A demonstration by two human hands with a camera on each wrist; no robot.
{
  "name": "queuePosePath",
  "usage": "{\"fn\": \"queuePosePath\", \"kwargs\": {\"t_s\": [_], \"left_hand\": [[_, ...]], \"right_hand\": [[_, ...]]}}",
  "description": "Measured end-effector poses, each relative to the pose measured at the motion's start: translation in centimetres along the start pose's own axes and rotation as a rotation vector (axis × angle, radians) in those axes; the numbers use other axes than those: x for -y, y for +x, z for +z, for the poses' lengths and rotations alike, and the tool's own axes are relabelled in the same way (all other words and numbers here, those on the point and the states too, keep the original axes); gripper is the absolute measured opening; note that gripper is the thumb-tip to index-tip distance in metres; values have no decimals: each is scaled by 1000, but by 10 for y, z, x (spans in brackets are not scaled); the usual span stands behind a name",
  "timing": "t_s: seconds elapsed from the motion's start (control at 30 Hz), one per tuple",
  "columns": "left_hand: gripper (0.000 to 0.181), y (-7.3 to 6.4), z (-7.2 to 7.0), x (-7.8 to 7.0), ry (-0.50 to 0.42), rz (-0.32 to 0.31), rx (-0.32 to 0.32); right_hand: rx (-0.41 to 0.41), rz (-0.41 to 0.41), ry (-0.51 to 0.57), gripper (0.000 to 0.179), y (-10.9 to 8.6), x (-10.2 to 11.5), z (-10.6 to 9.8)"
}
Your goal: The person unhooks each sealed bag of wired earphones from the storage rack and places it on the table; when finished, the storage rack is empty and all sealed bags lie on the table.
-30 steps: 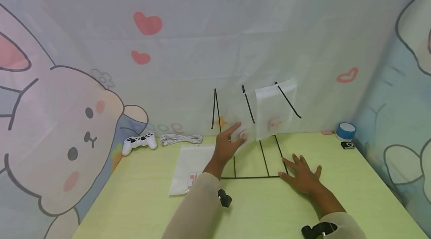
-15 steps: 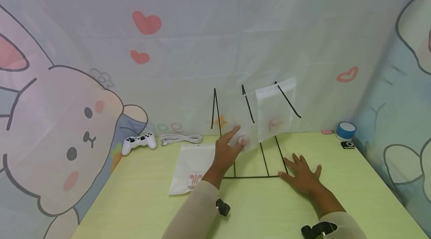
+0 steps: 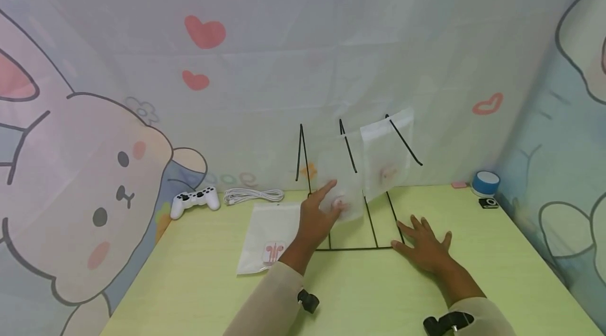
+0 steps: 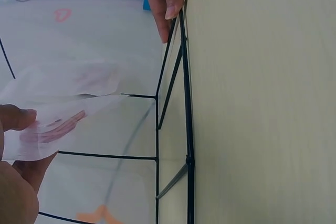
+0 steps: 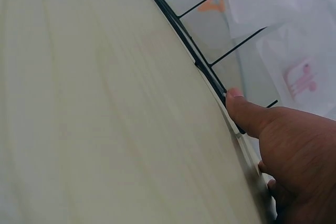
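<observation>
Controller (image 3: 195, 202): one, white, well left of the rack (image 3: 352, 249).
Cable (image 3: 255, 196): one, white, coiled, left of the rack.
Flat bag (image 3: 271, 225): one, just left of the rack.
Left hand (image 3: 317, 221): thumb and fingers pinch the middle bag (image 3: 350, 183).
Prongs (image 3: 350, 153): three, on the rack; middle bag and right bag (image 3: 385, 154) hang there, two altogether.
Right hand (image 3: 423, 245): fingers spread, touching the rack's front right corner.
Right of rack: one pink block (image 3: 459, 185), one tape roll (image 3: 485, 184), one black device (image 3: 488, 204).

Bags (image 3: 379, 152) on rack (image 3: 352, 249), another bag (image 3: 272, 225) left, controller (image 3: 195, 201) beside cable (image 3: 253, 196)
</observation>
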State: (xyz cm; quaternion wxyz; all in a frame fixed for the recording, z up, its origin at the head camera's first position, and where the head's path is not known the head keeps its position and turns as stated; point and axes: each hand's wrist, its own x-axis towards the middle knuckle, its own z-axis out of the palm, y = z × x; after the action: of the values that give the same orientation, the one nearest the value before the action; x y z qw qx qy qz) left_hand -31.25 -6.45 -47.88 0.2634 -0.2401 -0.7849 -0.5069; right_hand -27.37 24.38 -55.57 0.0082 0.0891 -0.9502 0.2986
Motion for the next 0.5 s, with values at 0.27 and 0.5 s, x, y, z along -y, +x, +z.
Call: {"fn": "queuePosePath", "kwargs": {"t_s": [0.27,0.5], "left_hand": [[55,-8,-12,-10,-21,-44,46],[57,-15,-22,-19,-59,-132,87]], "right_hand": [[15,8,-5,78,1,-1,0],[8,0,-11,78,2,-4,1]]}}
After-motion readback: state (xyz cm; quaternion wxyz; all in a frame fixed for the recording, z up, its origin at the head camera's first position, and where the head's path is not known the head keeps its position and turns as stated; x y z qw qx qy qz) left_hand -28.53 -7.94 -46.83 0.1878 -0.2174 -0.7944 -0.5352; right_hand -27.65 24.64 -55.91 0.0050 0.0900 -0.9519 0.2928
